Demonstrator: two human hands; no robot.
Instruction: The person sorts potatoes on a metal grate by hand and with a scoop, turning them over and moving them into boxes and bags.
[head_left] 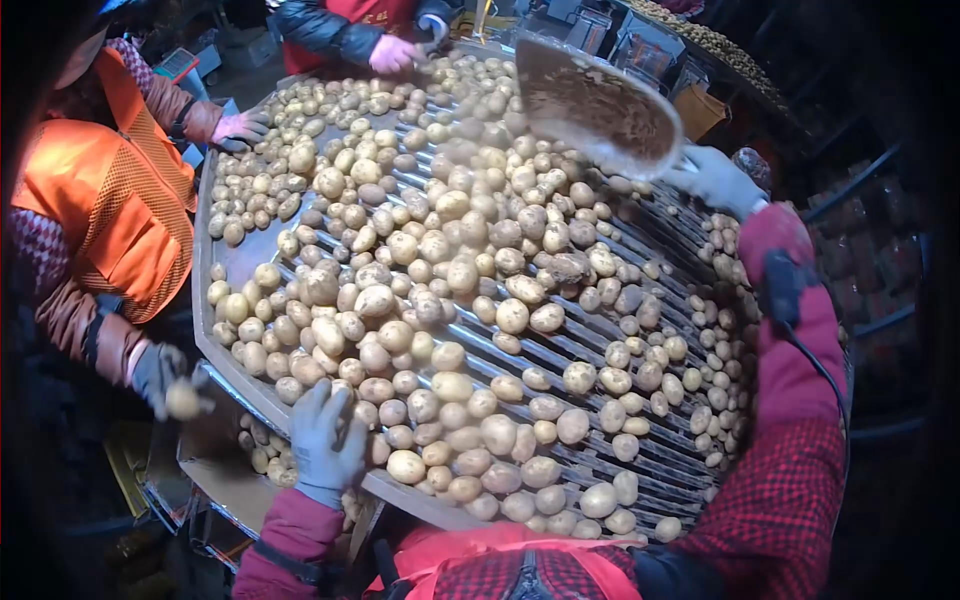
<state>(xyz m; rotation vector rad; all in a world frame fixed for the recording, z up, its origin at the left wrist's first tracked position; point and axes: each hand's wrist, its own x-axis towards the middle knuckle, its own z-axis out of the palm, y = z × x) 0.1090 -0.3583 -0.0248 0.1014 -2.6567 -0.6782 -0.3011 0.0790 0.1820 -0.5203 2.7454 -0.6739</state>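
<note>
Many potatoes (460,275) lie heaped on a slatted metal table (690,290). My right hand (718,182), in a pale glove, is closed round the handle of a large dirt-stained scoop (598,108). The scoop is raised over the table's far right part, its brown-smeared face in view, with no potatoes seen on it. At the near left edge, my left hand (328,440), in a grey-blue glove, rests against the potatoes by the rim, fingers spread and pointing away from me.
A co-worker in an orange vest (135,190) stands at the left, one gloved hand holding a potato (183,400) beside the rim. Another person (350,35) works at the far edge. Below the near left rim, a box (230,490) holds potatoes.
</note>
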